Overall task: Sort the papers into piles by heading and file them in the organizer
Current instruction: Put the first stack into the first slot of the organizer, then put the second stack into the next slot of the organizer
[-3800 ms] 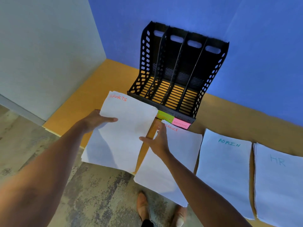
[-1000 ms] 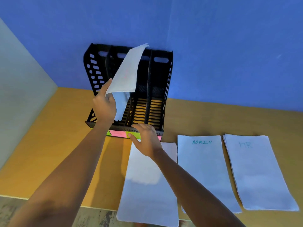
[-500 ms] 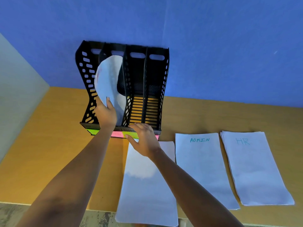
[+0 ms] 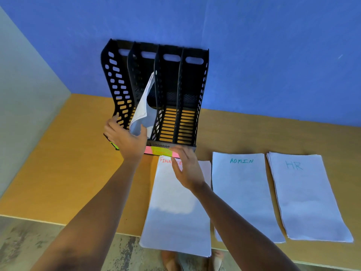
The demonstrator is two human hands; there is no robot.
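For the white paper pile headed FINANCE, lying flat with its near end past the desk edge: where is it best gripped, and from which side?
Probably the near short end of the white FINANCE paper pile, from the person's side: it overhangs the orange wooden desk, so fingers can slip beneath and the thumb clamp on top. The right hand rests at its far end, near the black plastic four-slot organizer.

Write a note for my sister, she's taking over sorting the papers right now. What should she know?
Left hand grips the bent stack of papers standing in the organizer's second slot from the left. Right hand hovers open over the FINANCE pile.
Done: three piles laid out, one stack nearly filed.
Left: settle that stack, then file FINANCE, the ADMIN pile and the HR pile.
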